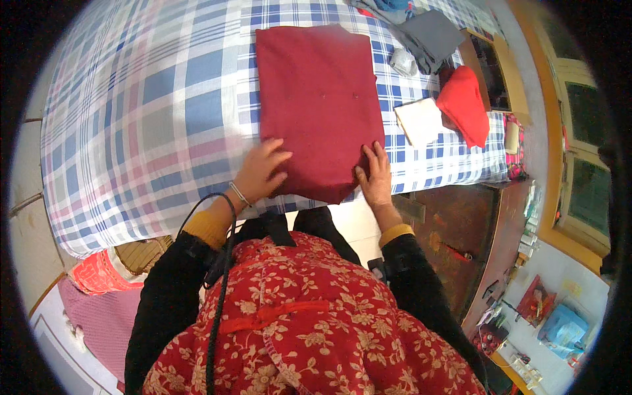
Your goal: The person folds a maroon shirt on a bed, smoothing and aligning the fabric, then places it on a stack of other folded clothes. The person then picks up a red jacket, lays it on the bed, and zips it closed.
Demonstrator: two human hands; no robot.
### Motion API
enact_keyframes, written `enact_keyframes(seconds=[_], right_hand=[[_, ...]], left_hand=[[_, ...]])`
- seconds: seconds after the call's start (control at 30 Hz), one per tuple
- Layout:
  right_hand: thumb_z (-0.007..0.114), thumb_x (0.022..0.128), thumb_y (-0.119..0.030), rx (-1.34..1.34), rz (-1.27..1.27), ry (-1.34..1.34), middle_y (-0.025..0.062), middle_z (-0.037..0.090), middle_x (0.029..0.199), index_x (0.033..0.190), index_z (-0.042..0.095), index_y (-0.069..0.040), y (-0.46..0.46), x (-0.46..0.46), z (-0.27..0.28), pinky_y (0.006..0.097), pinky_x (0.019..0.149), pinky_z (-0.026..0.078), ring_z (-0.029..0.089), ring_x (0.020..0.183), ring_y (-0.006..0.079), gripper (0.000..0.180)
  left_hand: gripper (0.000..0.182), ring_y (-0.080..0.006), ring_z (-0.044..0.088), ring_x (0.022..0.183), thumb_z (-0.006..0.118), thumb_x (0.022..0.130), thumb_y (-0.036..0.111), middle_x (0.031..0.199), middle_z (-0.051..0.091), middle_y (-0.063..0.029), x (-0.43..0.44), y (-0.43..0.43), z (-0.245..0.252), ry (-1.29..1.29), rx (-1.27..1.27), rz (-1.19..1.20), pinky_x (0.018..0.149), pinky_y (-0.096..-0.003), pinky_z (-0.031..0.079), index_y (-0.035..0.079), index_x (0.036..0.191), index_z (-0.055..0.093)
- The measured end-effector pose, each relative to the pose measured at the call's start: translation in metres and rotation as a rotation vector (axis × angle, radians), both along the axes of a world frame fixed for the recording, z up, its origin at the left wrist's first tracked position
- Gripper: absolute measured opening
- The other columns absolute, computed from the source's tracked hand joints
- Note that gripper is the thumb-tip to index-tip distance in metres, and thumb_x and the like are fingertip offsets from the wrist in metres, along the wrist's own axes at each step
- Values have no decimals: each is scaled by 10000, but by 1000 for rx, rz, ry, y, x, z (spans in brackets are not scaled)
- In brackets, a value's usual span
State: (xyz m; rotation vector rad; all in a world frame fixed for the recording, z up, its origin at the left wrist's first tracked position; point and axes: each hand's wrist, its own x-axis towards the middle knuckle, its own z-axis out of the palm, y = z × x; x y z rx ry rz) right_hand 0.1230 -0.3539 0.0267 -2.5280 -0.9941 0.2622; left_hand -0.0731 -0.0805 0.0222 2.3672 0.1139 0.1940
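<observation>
A dark red folded garment (pixel 321 108) lies flat on a bed with a plaid sheet (pixel 148 123). Its lower edge comes close to the bed's front edge and bulges toward me. My left hand (pixel 264 168), with a bracelet at the wrist, is at the garment's lower left side, fingers spread and a little blurred. On the opposite lower corner rests my right hand (pixel 375 170), its fingers apart along the cloth's edge. Neither hand has cloth visibly pinched in it.
Right of the garment lie a white folded cloth (pixel 418 121), a bright red cloth (pixel 465 106), a grey folded garment (pixel 432 37) and an open cardboard box (pixel 511 79). A brown wooden cabinet (pixel 454 237) stands at the right. A black cable (pixel 220 296) hangs past my left arm.
</observation>
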Motion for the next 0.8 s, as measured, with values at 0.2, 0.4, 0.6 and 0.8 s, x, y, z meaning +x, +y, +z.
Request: enact_keyframes(seconds=[0.2,0.4,0.6,0.8], right_hand=[[624,938,-169,458,-413,340,171,625,1189,1215,586,14,13,44,6,381,1003,447,584,1133,284,334],[671,920,-298,574,-597,643,159,608,1244,1300,533,45,54,103,-4,330,1015,420,553,1168,221,531],[702,902,-341,379,-424,684,152,631,1226,1307,535,62,73,139,-16,317,983,446,591,1118,219,596],[719,885,-370,397,-409,836,227,611,1230,1304,513,91,61,135,-13,357,973,469,596,1125,274,656]], left_hand=[[451,-272,597,1087,705,841,154,1187,605,-139,10,37,-20,-67,-526,656,946,-391,489,77,1261,563],[550,-175,613,1009,719,855,205,1127,618,-89,52,73,-21,17,-1461,781,848,-309,510,-39,1298,502],[674,-261,498,1254,694,871,301,1350,539,-131,112,80,-23,8,-1029,1054,989,-452,432,61,1436,416],[884,-282,555,1190,846,710,257,1312,562,-190,179,114,-23,-110,-1025,1217,967,-418,473,-51,1410,402]])
